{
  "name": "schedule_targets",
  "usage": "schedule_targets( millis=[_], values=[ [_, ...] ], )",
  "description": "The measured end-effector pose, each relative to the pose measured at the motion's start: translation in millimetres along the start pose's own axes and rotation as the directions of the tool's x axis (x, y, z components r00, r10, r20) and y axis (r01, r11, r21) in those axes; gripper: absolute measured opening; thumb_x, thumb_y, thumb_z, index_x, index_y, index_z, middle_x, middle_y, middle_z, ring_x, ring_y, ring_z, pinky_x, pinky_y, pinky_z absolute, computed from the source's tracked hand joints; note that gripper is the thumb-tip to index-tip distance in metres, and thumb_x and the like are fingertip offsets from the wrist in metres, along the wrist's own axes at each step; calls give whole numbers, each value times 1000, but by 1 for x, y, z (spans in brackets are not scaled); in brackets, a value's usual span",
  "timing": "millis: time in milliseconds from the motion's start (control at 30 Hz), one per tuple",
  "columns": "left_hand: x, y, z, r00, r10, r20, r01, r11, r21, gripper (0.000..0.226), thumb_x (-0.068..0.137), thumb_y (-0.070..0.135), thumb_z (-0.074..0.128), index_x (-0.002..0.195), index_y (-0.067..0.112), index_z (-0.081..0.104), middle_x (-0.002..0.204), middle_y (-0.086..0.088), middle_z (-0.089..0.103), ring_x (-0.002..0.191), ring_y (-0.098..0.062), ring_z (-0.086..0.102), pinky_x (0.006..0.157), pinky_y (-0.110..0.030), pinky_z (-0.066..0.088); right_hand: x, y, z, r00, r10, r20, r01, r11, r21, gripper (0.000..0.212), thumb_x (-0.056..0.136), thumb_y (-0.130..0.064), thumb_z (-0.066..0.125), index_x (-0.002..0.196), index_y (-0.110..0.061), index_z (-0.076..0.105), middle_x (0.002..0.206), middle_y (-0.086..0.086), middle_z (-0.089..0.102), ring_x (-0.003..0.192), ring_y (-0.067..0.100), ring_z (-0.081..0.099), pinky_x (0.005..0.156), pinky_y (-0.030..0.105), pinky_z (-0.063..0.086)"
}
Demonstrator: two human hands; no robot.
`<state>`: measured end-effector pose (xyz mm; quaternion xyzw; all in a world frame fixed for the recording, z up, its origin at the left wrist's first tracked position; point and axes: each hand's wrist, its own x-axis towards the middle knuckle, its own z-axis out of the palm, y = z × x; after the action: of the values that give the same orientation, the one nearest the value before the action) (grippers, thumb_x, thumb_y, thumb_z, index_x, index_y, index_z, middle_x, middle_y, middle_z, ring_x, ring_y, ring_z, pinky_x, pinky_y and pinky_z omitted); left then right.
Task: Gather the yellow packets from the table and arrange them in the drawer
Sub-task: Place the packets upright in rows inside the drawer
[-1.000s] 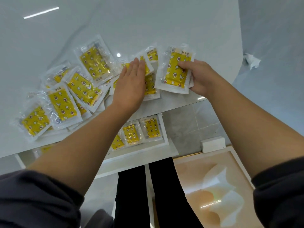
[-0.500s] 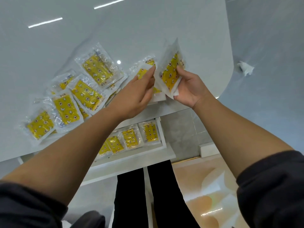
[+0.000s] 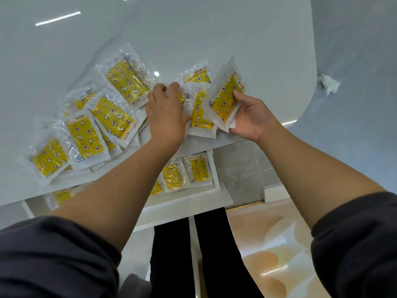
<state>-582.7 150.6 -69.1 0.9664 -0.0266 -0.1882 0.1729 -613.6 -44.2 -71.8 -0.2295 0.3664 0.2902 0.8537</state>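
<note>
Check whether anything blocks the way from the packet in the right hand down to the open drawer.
Nothing visible does. The right hand holds the packet tilted above the table near its front edge. The open drawer sticks out below that edge. The left forearm crosses over the drawer's left part, but the right end lies uncovered.

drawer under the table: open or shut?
Open. The drawer is pulled out below the table edge, and yellow packets lie flat inside it. The arms hide part of its inside.
</note>
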Motion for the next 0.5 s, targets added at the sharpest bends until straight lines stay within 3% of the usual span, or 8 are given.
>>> schedule_targets(
  millis=[133, 267, 333, 400, 500],
  values=[
    [1, 6, 2, 993, -120, -6, 120, 993, -5, 79, 75, 38, 77, 138, 15, 35, 138, -16, 36, 127, -32, 35, 97, -40, 39, 3, 3, 1, 1000, 8, 6, -8, 1000, 6, 36, 97, -21, 43, 132, -14, 49, 138, 13, 49, 129, 34, 47, 110, 56, 33],
    [1, 9, 3, 994, -99, 34, 105, 943, -317, 64, 85, 22, 70, 140, 15, 38, 138, -8, 39, 126, -22, 41, 104, -27, 35, 5, 5, 4, 999, 16, 50, -17, 1000, 15, 40, 92, -22, 47, 132, -14, 49, 134, 13, 53, 124, 34, 51, 108, 55, 36],
    [0, 8, 2, 993, -102, 62, 119, 886, -448, 55, 88, 13, 64, 138, 15, 43, 135, -5, 43, 120, -18, 49, 105, -32, 42, 6, 7, 5, 997, 18, 76, -20, 1000, 24, 39, 92, -21, 48, 130, -14, 51, 130, 13, 56, 123, 34, 52, 107, 55, 37],
    [-1, 6, 2, 991, -116, 66, 133, 870, -475, 51, 87, 8, 65, 135, 17, 48, 131, -4, 45, 113, -17, 53, 101, -35, 46, 7, 8, 6, 995, 23, 96, -27, 999, 43, 37, 92, -21, 46, 128, -12, 53, 130, 13, 56, 126, 34, 50, 107, 55, 37],
    [2, 1, 0, 980, -188, 66, 197, 867, -457, 59, 81, 20, 74, 133, 19, 46, 131, -4, 43, 118, -18, 49, 104, -34, 43, 6, 8, 6, 994, 16, 112, -24, 997, 74, 34, 93, -21, 45, 119, -9, 64, 124, 15, 62, 120, 34, 57, 103, 53, 43]
  ],
)
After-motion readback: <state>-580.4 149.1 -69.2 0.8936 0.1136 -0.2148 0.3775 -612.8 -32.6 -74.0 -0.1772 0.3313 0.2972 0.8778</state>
